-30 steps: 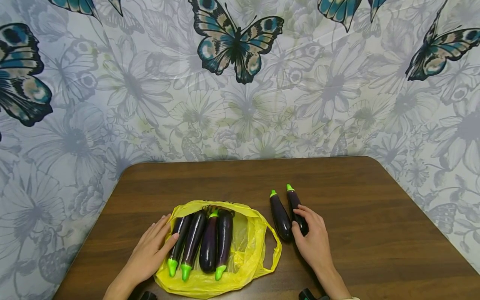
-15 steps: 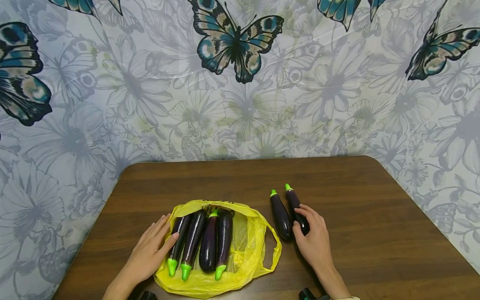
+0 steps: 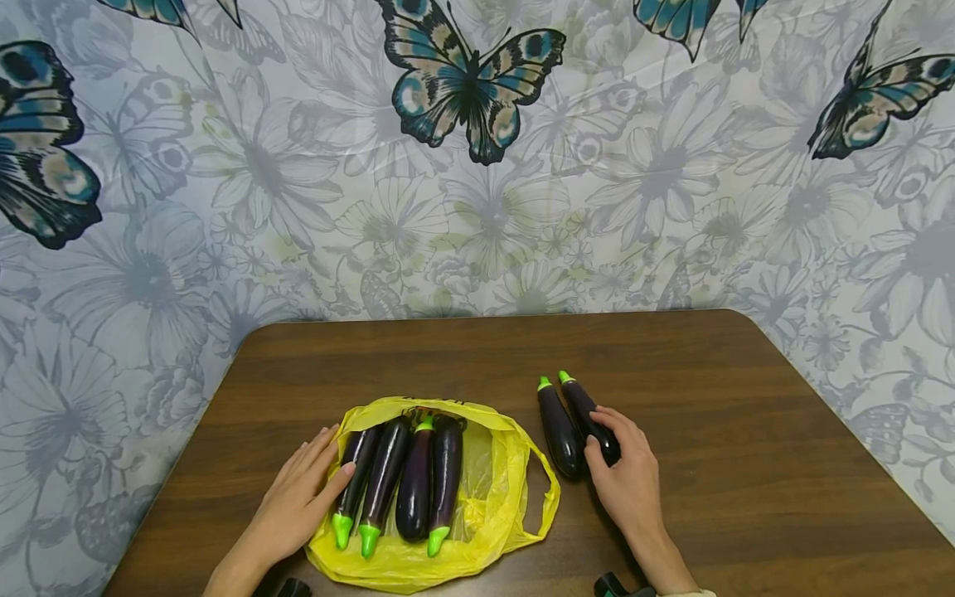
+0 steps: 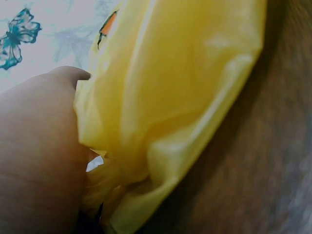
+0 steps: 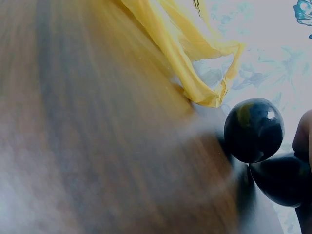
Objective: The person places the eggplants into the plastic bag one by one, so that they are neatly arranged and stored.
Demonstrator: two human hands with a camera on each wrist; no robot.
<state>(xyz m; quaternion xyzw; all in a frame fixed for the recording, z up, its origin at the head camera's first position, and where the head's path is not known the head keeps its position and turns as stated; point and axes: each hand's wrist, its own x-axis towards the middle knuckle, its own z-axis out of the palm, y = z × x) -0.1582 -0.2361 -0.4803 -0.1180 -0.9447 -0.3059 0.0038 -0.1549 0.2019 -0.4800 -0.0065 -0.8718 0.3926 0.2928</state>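
Observation:
A yellow plastic bag point(image 3: 492, 514) lies with its mouth facing up, several eggplants point(image 3: 415, 485) side by side in it, green caps on most toward the near rim. My left hand point(image 3: 294, 502) rests along its left side, fingers fairly straight and thumb over the rim beside the leftmost eggplant. Two more eggplants lie on the table right of the bag. My right hand point(image 3: 625, 473) grips the thick near end of the right one point(image 3: 585, 410), thumb on its left. The other eggplant point(image 3: 558, 431) is close on its left; their rounded ends meet in the right wrist view.
The brown wooden table point(image 3: 746, 464) reaches back to a cloth point(image 3: 522, 232) printed with flowers and butterflies. The bag's loop handle point(image 3: 548, 506) sticks out toward the right hand. Small black objects point(image 3: 619, 585) show at the near edge, by each wrist.
The green tip of the gripped eggplant has swung left toward the other eggplant, and my right hand has shifted slightly right. My left hand and the bag stay put.

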